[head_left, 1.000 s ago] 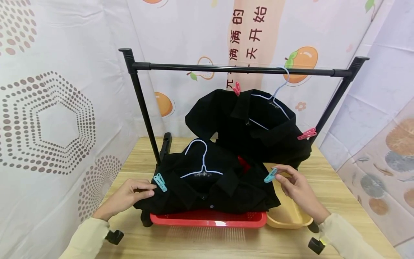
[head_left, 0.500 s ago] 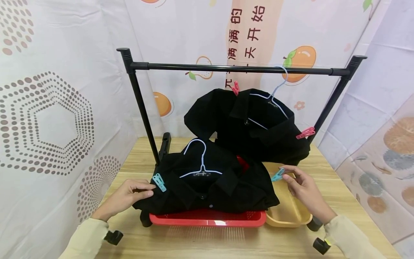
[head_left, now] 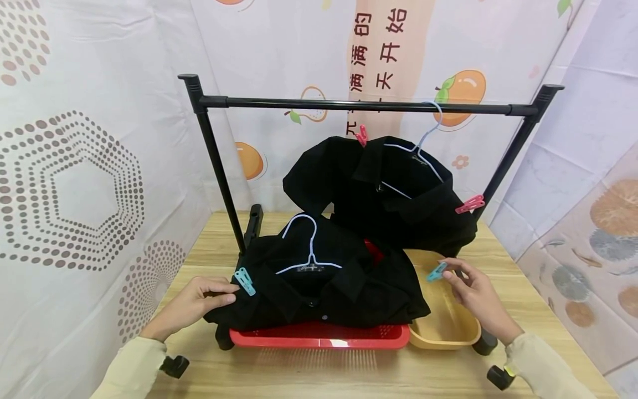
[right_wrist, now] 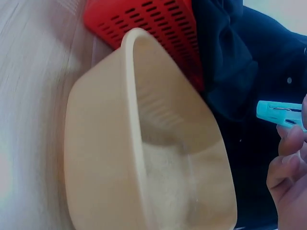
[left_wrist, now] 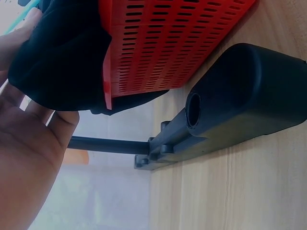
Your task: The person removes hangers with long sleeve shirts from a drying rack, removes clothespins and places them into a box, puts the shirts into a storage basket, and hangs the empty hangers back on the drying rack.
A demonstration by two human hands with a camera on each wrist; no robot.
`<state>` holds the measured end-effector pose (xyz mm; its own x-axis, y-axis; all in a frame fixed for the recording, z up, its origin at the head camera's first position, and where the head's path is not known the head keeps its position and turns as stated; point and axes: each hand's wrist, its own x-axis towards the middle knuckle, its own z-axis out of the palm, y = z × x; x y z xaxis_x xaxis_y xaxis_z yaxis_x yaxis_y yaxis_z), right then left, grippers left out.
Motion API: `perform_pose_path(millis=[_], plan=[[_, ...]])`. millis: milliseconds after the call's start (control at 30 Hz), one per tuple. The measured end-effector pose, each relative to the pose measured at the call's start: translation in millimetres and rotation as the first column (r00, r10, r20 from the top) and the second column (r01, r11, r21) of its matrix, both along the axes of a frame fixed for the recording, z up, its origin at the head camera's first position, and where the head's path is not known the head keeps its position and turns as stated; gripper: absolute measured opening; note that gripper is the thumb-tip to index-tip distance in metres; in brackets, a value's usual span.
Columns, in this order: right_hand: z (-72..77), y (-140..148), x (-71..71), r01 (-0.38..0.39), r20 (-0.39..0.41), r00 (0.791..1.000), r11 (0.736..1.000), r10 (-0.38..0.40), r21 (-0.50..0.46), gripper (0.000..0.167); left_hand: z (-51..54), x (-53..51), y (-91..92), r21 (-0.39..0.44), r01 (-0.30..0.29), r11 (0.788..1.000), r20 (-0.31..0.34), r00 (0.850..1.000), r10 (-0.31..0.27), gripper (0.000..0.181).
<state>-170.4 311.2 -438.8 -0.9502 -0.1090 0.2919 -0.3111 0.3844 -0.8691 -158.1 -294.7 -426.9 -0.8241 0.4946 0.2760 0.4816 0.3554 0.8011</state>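
A black shirt point(head_left: 339, 307) with a pale blue hanger point(head_left: 313, 244) in its collar lies over the red basket point(head_left: 319, 342). My left hand point(head_left: 201, 302) pinches the shirt's left edge, beside a teal clothespin point(head_left: 245, 281) on the fabric. In the left wrist view, black cloth point(left_wrist: 62, 62) sits between the thumb and fingers. Over the yellow bin point(head_left: 448, 335), my right hand point(head_left: 478, 296) pinches another teal clothespin point(head_left: 436, 271) between thumb and fingertips, apart from the shirt. The right wrist view shows that clothespin point(right_wrist: 278, 112) beyond the bin's rim.
A black rack point(head_left: 319, 105) spans the table behind. Another black shirt point(head_left: 399, 221) hangs there on a blue hanger point(head_left: 430, 133), with pink clothespins point(head_left: 470, 204) at its shoulders. Rack feet point(head_left: 175, 366) stand near both forearms. Printed curtains surround the wooden table point(head_left: 279, 377).
My right hand has moved right with its teal clothespin, away from the shirt's right side to above the yellow bin. The left hand keeps its grip on the shirt. The view has shifted slightly.
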Motion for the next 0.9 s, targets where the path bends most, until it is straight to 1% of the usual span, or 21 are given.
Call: perform_pose_path(millis=[300, 400, 533, 733, 833, 900], plan=[[-8.2, 13, -1.5, 0.025, 0.005, 1.000, 0.997, -0.026, 0.066, 0.026, 1.5, 1.3, 0.9, -0.005, -0.011, 1.000, -0.002, 1.000, 0.011, 0.022], [-11.8, 17, -2.7, 0.016, -0.012, 1.000, 0.992, -0.015, 0.126, 0.025, 1.9, 2.5, 0.7, -0.011, -0.021, 1.000, 0.003, 1.000, 0.021, 0.021], [-16.7, 21, -5.0, -0.005, -0.053, 0.998, 0.972, 0.018, 0.236, 0.022, 2.4, 4.0, 0.8, -0.013, -0.026, 1.000, 0.009, 1.000, 0.026, 0.021], [-19.9, 21, -4.7, 0.001, -0.087, 0.996, 0.949, 0.028, 0.315, 0.023, 2.7, 5.5, 0.7, -0.019, -0.030, 0.999, 0.010, 0.999, 0.030, 0.021], [-20.3, 20, -4.9, 0.013, -0.129, 0.991, 0.926, 0.038, 0.376, 0.025, 2.4, 5.9, 0.2, -0.015, -0.031, 0.999, 0.018, 0.999, 0.032, 0.021], [-20.2, 20, -5.1, 0.013, -0.136, 0.990, 0.912, 0.047, 0.410, 0.027, 2.2, 6.1, -0.1, -0.013, -0.033, 0.999, 0.021, 0.999, 0.033, 0.021]])
